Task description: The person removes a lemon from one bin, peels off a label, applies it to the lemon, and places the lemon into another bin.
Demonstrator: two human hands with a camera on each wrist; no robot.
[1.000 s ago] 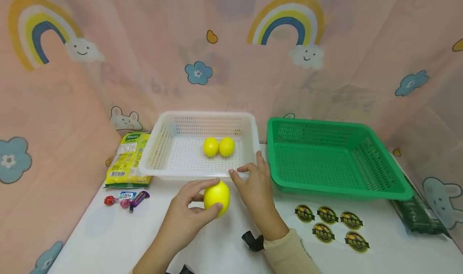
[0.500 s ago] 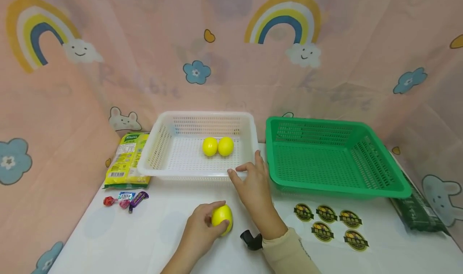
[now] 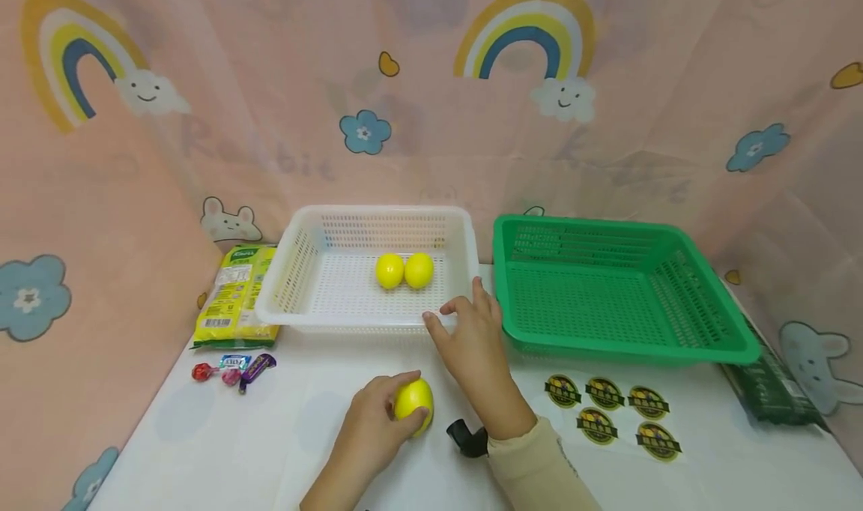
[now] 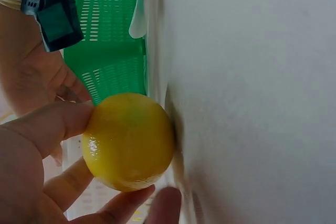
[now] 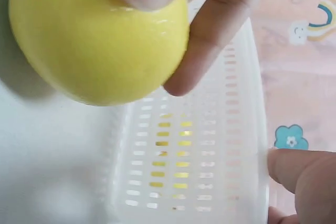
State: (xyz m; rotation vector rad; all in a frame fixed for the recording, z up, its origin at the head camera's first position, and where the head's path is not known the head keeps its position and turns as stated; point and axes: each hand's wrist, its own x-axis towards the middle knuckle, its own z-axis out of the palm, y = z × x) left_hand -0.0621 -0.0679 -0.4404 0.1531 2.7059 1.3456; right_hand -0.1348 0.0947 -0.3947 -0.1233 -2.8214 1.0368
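Note:
My left hand (image 3: pixel 376 430) holds a yellow lemon (image 3: pixel 413 406) by thumb and fingers in front of the white basket (image 3: pixel 364 321). In the left wrist view the lemon (image 4: pixel 129 142) is at or very near the tabletop; contact is hard to tell. Two more yellow lemons (image 3: pixel 389 271) lie side by side inside the white basket. My right hand (image 3: pixel 475 354) is at that basket's front right corner, thumb and fingertips at the rim, other fingers extended. In the right wrist view the thumb (image 5: pixel 302 169) meets the rim (image 5: pixel 262 129).
An empty green basket (image 3: pixel 627 354) stands to the right. Several round stickers (image 3: pixel 604 393) lie before it, and a dark green packet (image 3: pixel 775 391) lies at far right. At left are a yellow packet (image 3: pixel 232 301) and several sweets (image 3: pixel 232 369). A black curved object (image 3: pixel 467 437) sits by the right wrist.
My left hand has brought the lemon down and nearer to me, away from the white basket, then kept almost still. My right hand has stayed at the rim.

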